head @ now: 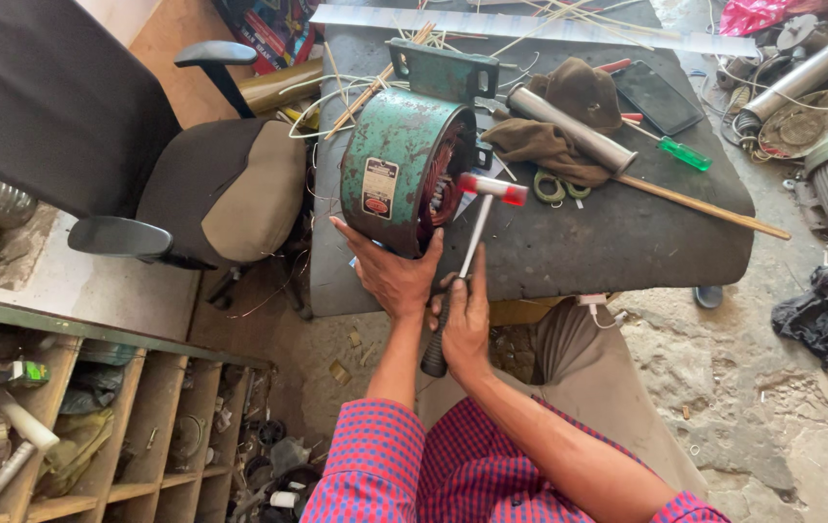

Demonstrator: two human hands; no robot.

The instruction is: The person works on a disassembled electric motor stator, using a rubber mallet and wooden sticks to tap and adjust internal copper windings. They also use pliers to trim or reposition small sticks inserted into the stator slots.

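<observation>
workbench (627,242), dark and cluttered, carries the green motor housing (404,169) on its side at the near edge, copper windings showing in the open end. left hand (390,271) lies spread flat against the casing, steadying it. right hand (464,324) is wrapped tight round the grip of a small hammer (477,228), its head level with the opening. judging by the loose wire strands about, the windings seem only partly dealt with.
</observation>
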